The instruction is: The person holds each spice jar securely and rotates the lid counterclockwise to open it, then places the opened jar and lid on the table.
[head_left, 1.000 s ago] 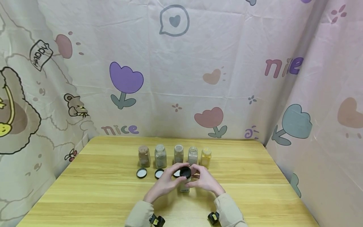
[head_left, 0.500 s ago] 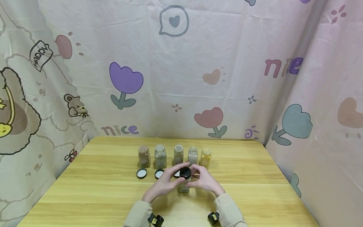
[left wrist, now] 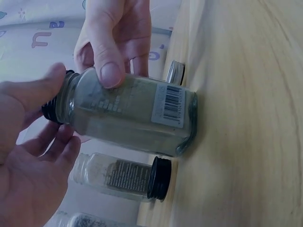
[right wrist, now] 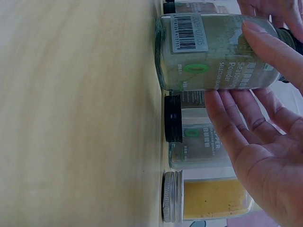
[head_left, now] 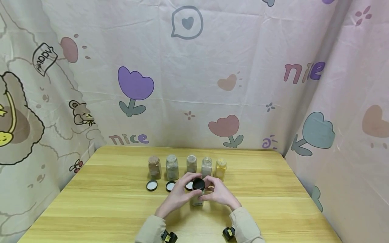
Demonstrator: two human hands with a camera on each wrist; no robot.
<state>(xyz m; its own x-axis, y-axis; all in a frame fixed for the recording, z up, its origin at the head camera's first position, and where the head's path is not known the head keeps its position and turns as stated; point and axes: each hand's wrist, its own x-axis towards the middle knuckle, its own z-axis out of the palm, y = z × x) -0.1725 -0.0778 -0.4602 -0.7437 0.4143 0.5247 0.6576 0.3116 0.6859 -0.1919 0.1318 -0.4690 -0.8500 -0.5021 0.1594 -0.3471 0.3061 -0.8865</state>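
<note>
A square glass jar of pale powder (right wrist: pixel 222 71), labelled "Seasoning Powder", stands upright on the table under a black lid (head_left: pixel 199 184). My left hand (head_left: pixel 177 197) pinches the lid between thumb and fingers; in the left wrist view the left thumb lies along the lid's (left wrist: pixel 53 108) edge. My right hand (head_left: pixel 220 193) holds the jar's body, its thumb on one face and its fingers on another. The lid sits at the jar's neck; how tightly it is seated cannot be told. The hands cover part of the jar in the head view.
Behind the hands stands a row of lidless jars, from a brown one (head_left: pixel 154 167) and a grey-green one (head_left: pixel 172 168) to a yellow one (head_left: pixel 221 169). Upturned lids (head_left: pixel 152 185) lie before them. A silver-rimmed lid (right wrist: pixel 173 196) is by the yellow jar. Printed cloth (head_left: pixel 182 67) hangs behind.
The left hand and wrist shift slightly, and the shine on the lid's top differs between frames. The right hand and the jar stay in place.
</note>
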